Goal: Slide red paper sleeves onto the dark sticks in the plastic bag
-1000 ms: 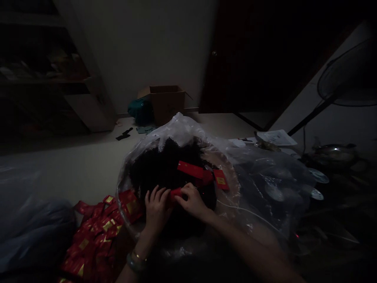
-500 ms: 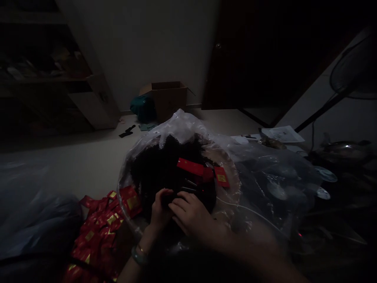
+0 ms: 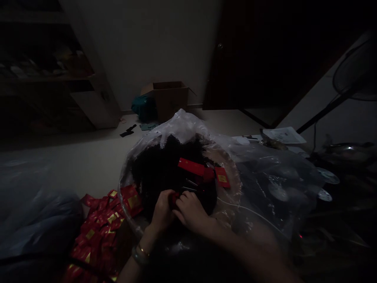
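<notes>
A big clear plastic bag lies in front of me, filled with a black heap of something I cannot make out. My left hand and my right hand meet over the heap's near side, fingers curled, pinching a small red packet between them. A bangle sits on my left wrist. Two more red packets with gold labels lie on top of the heap.
A pile of several red and gold packets lies at the lower left. An open cardboard box stands by the far wall, shelves at the left, a fan at the right, papers beyond the bag.
My hands drew together and curled tight round the red packet, which is now mostly hidden between them. The view shifted slightly.
</notes>
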The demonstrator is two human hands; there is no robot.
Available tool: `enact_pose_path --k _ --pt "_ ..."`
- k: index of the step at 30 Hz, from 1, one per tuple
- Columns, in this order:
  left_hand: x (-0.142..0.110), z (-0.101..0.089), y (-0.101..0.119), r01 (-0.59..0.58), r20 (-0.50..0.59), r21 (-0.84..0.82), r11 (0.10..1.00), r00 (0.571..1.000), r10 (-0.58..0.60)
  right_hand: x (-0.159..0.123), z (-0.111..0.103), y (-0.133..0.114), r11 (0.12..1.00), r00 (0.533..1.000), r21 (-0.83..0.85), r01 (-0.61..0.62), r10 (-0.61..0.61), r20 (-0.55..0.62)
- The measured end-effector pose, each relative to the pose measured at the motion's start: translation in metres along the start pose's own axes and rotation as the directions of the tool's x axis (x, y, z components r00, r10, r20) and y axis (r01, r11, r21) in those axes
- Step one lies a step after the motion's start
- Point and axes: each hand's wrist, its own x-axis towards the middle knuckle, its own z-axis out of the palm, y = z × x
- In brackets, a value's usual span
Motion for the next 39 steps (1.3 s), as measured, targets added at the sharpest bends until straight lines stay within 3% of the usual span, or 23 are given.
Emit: enact_pose_path --k 3,5,7,9,11,13,16,19,21,24,27,29,32,37,39 --pt "0.004 -0.005 -0.001 0.002 0.043 0.072 0.997 0.999 -0.005 0.002 0.010 0.012 0.979 0.995 0.184 -0.089 0.097 -0.038" --pt "0.006 -0.013 -0.002 -0.003 0.048 0.091 0.996 0.999 -0.001 0.003 0.017 0.020 0.887 0.979 0.431 -0.164 0.202 -0.042" --pt "0.006 -0.023 -0.003 -0.037 0.003 0.066 0.997 0.999 0.036 0.006 0.022 0.026 0.666 0.955 0.713 -0.219 0.297 0.016" --pt "0.006 -0.033 -0.004 -0.066 -0.110 0.026 0.997 0.991 0.069 0.008 0.026 0.028 0.312 0.935 0.919 -0.243 0.329 0.135" --pt "0.004 -0.040 -0.002 -0.070 -0.221 -0.026 0.997 0.973 0.063 0.009 0.029 0.025 -0.078 0.916 0.963 -0.259 0.297 0.271" --pt "0.002 -0.041 0.002 -0.058 -0.228 -0.106 0.993 0.973 0.032 0.009 0.033 0.019 -0.384 0.891 0.878 -0.287 0.231 0.392" --pt "-0.001 -0.034 0.010 -0.016 -0.072 -0.186 0.982 0.997 0.003 0.008 0.041 0.010 -0.621 0.833 0.695 -0.361 0.119 0.540" --pt "0.000 -0.026 0.019 -0.009 -0.007 -0.175 0.985 1.000 0.008 0.009 0.050 0.006 -0.723 0.779 0.589 -0.360 0.113 0.616" --pt "0.004 -0.024 0.025 -0.057 -0.027 -0.160 0.986 0.998 0.053 0.011 0.055 0.006 -0.743 0.761 0.580 -0.335 0.149 0.631" --pt "0.010 -0.025 0.032 -0.116 -0.042 -0.125 0.985 0.993 0.111 0.015 0.059 0.008 -0.721 0.779 0.615 -0.319 0.170 0.603" --pt "0.011 -0.028 0.034 -0.069 -0.027 -0.082 0.994 0.997 0.067 0.015 0.060 0.009 -0.691 0.807 0.655 -0.305 0.177 0.563" --pt "0.010 -0.032 0.034 -0.033 0.013 -0.084 0.996 0.999 0.034 0.013 0.059 0.009 -0.621 0.819 0.719 -0.311 0.208 0.534" --pt "0.006 -0.041 0.032 -0.045 0.076 -0.112 0.993 0.996 0.054 0.008 0.057 0.011 -0.374 0.840 0.866 -0.333 0.299 0.452" --pt "0.001 -0.059 0.029 -0.119 0.088 -0.040 0.992 0.989 0.122 0.010 0.054 0.012 0.222 0.853 0.923 -0.314 0.494 0.171" --pt "0.000 -0.061 0.028 -0.137 0.054 -0.007 0.991 0.989 0.137 0.014 0.051 0.013 0.309 0.856 0.909 -0.279 0.510 0.089"
